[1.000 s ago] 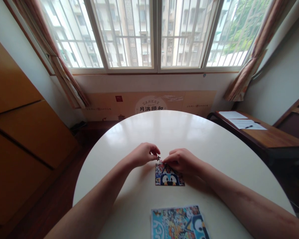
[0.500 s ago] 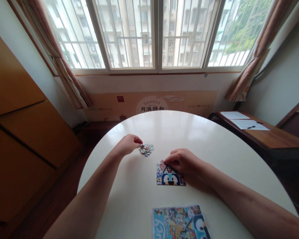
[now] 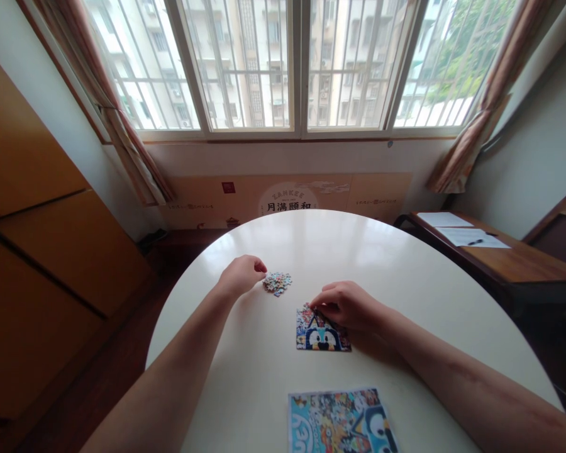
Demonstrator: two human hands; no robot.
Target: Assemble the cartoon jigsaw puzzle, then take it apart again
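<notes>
A small heap of loose jigsaw pieces (image 3: pixel 277 284) lies near the middle of the white table. At the heap's left edge is my left hand (image 3: pixel 243 275), its thumb and fingers drawn together; whether a piece is between them I cannot make out. Closer to me lies a partly joined jigsaw puzzle (image 3: pixel 323 336) showing a blue cartoon dog's face, with an uneven top edge. My right hand (image 3: pixel 348 304) rests over its upper right part, fingertips pinched at the top edge. What the fingertips hold, if anything, is hidden, and the hand covers that corner.
A printed picture sheet (image 3: pixel 339 421) with the same dog lies near me on the round white table (image 3: pixel 245 390). To the right, a wooden desk (image 3: pixel 532 264) bears papers (image 3: pixel 471 236) and a pen. A window with bars is beyond the table.
My left hand has drawn slightly left. The dark puzzle piece seen at its fingertips before no longer shows there. My right hand has stayed in place.
</notes>
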